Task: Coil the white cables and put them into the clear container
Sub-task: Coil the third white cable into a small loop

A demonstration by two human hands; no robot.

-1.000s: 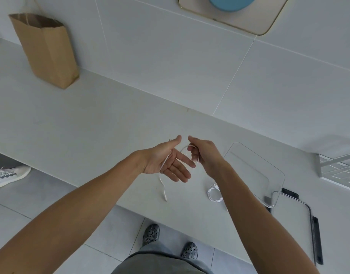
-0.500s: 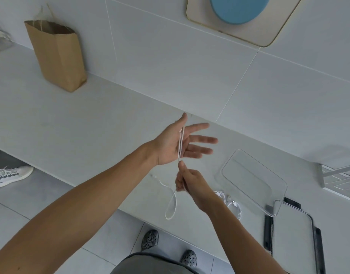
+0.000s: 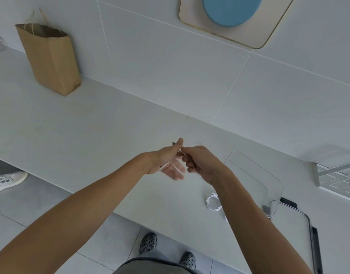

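Note:
My left hand [image 3: 167, 162] is held out over the counter, fingers straight and blurred, thumb up. A white cable [image 3: 183, 153] runs across its palm, and a pale strand shows at the heel of the hand. My right hand [image 3: 200, 161] is right beside it with fingers curled, pinching the cable near the left thumb. A faint loop of cable arcs above the right hand. A second white cable [image 3: 212, 202] lies coiled on the counter, partly hidden by my right forearm. The clear container [image 3: 277, 186] stands just right of that forearm.
A flat lid with black handles [image 3: 314, 240] lies at the counter's right front edge. A wire rack [image 3: 338, 175] is at far right and a brown paper bag [image 3: 49, 58] at back left. A person's white shoe [image 3: 6, 179] is on the floor at left.
My right hand has come up from below the left palm to beside the left thumb, carrying the cable round. The left hand dropped and tilted. The hanging loop is gone from view.

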